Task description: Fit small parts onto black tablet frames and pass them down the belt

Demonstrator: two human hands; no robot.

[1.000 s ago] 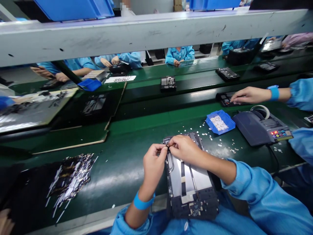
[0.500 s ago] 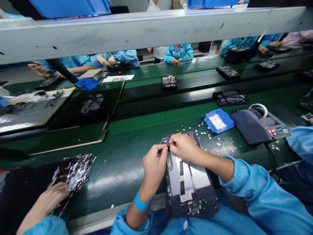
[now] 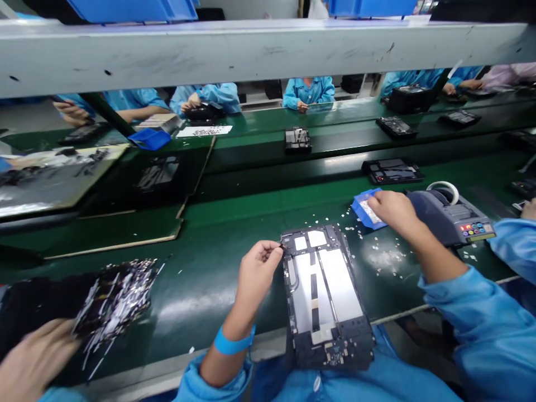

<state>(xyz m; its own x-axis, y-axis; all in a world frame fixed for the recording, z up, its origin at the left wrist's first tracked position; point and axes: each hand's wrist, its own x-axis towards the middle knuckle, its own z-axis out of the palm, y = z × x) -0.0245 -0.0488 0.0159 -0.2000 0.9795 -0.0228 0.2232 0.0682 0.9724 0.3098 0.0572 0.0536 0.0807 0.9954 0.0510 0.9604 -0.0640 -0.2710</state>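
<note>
A stack of thin tablet-like device frames [image 3: 347, 279] leans from the bench edge over my lap, its top one showing silver plates and black strips. My left hand [image 3: 259, 268], with a blue wristband, pinches a small black piece [image 3: 281, 246] at the upper left corner of the top frame. My right hand [image 3: 396, 212] reaches into a small blue tray [image 3: 360, 205] of tiny white pieces [image 3: 368, 211]. Its fingers are drawn together, and the fingertips are partly hidden, so what they hold cannot be made out.
A grey tape dispenser [image 3: 448, 215] stands right of the tray. White bits [image 3: 377, 251] are scattered nearby. At left, a co-worker's hand [image 3: 37, 357] is beside a heap of shiny strips [image 3: 121, 301]. More devices [image 3: 393, 170] lie farther back under a shelf beam [image 3: 251, 50].
My right hand has left the device's top corner and moved right to the blue tray. My left hand stays near the corner. The co-worker's hand at left has drawn back from the strips.
</note>
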